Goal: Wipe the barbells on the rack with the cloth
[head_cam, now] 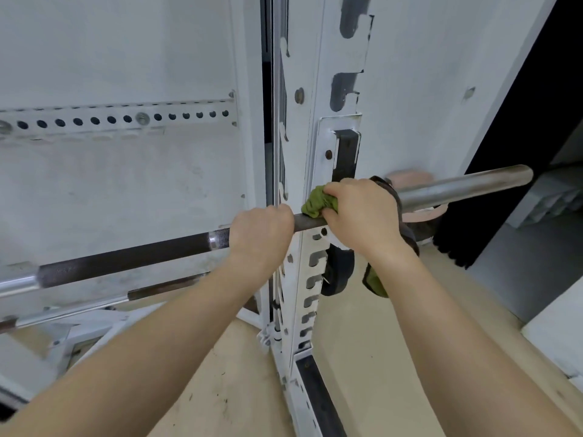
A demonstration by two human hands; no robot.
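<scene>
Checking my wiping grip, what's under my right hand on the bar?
A bunched green cloth, gripped by the right hand against the barbell. The barbell's surface beneath cloth and palm is covered.

left grip [262, 234] and right grip [362, 216] bare; forearms [157, 342] seemingly unsleeved.

L end of barbell [126, 258] is running off frame edge; L hand [260, 236] and R hand [362, 212] are covering bits of shaft. R hand is hiding most of cloth [317, 203]. Pinkish shape [410, 178] behind is showing blurred, can't ID.
</scene>
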